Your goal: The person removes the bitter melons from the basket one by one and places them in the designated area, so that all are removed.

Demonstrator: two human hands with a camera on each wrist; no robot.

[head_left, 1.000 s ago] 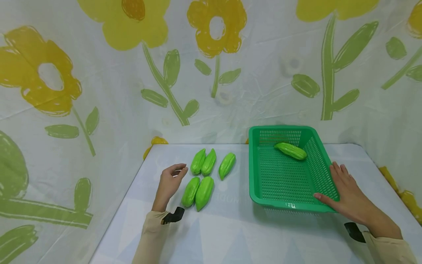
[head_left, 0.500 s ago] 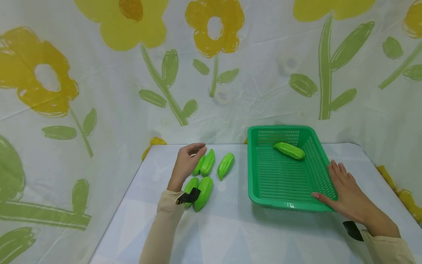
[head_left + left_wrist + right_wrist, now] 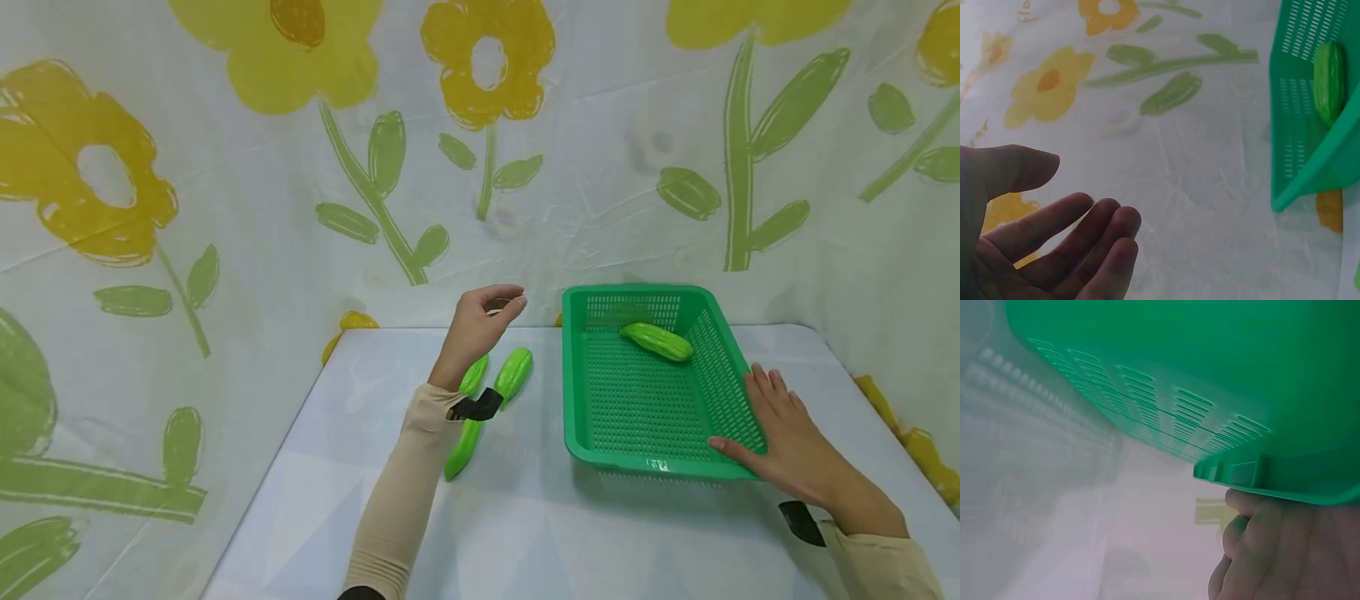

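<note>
My left hand (image 3: 483,321) is raised over the far edge of the table, left of the green plastic basket (image 3: 572,375). Its fingers are loosely bent and hold nothing, as the left wrist view shows with thumb and fingers (image 3: 1085,231) apart. Below it on the table lie glossy green ribbed gourds (image 3: 513,375), some hidden by the left forearm. One more gourd (image 3: 657,342) lies inside the basket near its back wall. My right hand (image 3: 798,450) rests on the basket's near right corner, fingers extended along the right side and thumb across the front rim.
A white table (image 3: 525,533) with pale blue triangles carries everything. Flower-printed cloth (image 3: 600,167) hangs close behind the table and along its sides. The basket's wall stands between the left hand and the gourd inside.
My left hand has moved up and to the right from beside the gourds, its forearm now covering some of them. The right hand and the basket have stayed in place.
</note>
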